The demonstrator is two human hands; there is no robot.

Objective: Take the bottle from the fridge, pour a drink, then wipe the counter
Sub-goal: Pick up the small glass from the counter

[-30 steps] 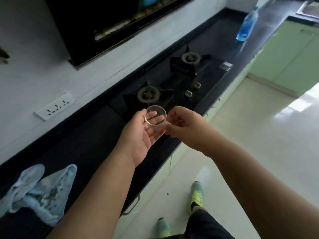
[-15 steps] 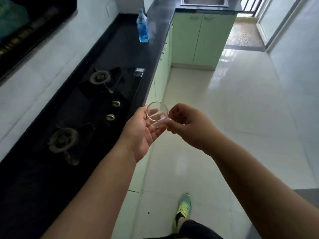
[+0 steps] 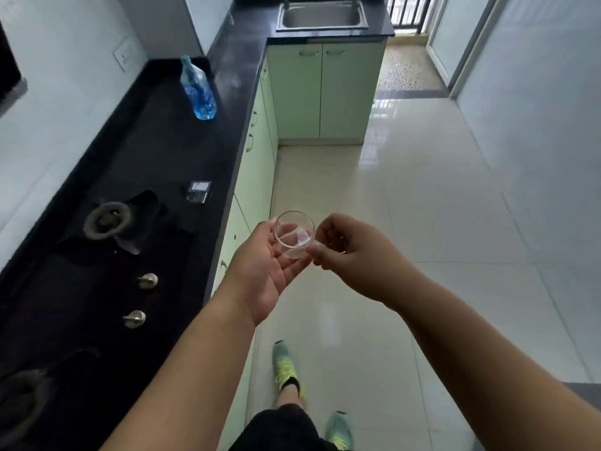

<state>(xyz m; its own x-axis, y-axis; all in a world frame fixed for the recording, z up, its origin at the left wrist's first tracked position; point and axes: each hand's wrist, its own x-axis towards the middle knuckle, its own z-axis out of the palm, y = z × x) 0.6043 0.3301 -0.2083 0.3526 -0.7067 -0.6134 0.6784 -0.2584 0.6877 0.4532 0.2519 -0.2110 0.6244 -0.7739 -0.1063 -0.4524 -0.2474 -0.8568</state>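
Observation:
A small clear glass [image 3: 294,234] is held in front of me over the floor, beside the counter's edge. My right hand [image 3: 348,255] pinches its rim with thumb and forefinger. Under the glass my left hand [image 3: 263,265] lies palm up, with straight fingers touching its base. A blue plastic bottle [image 3: 197,87] stands upright on the black counter [image 3: 227,102], further along on the left.
A gas hob with two burners [image 3: 107,219] and two knobs [image 3: 147,280] is set into the counter at left. A steel sink [image 3: 322,15] lies at the far end above pale green cabinets [image 3: 325,92]. The tiled floor [image 3: 422,206] stretches ahead.
The view has swung right along the counter towards the sink; the cloth is out of view. Both hands keep the same hold on the glass.

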